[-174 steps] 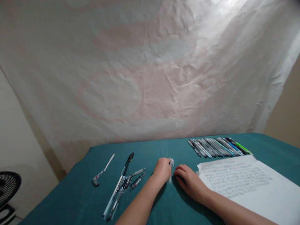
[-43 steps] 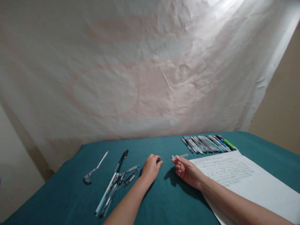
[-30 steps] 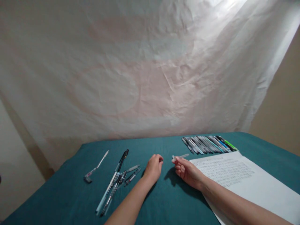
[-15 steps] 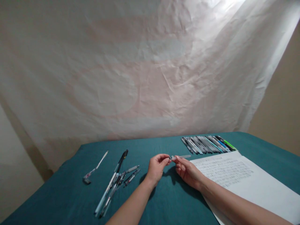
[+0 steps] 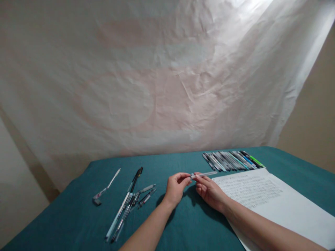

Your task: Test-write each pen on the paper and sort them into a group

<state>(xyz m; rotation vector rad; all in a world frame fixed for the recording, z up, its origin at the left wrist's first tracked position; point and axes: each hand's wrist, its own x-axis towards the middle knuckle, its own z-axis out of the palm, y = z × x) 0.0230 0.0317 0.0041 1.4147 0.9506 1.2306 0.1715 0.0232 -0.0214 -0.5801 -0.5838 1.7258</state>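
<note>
A clear, slim pen (image 5: 208, 174) is held slightly tilted above the green tablecloth. My right hand (image 5: 208, 188) pinches its barrel between thumb and fingers, the other fingers curled below. My left hand (image 5: 177, 184) is closed in a pinch at the pen's left end, thumb and fingertips meeting there; the small piece between them is mostly hidden. The pen's right end sticks out past my right fingers. Nearest to my left hand on the cloth lie a few short pens (image 5: 147, 198).
A written sheet of paper (image 5: 293, 205) lies at right, partly under my right forearm. Behind it several pens (image 5: 230, 161) stand side by side in a row. Longer pens (image 5: 119, 216) lie loosely at left, with a white, bent item (image 5: 107, 187) farther left. A pale sheet (image 5: 157, 87) hangs behind the table.
The pen in my right hand has shifted slightly to the right, and more of it shows. At my left fingertips the gap to the pen's end has closed.
</note>
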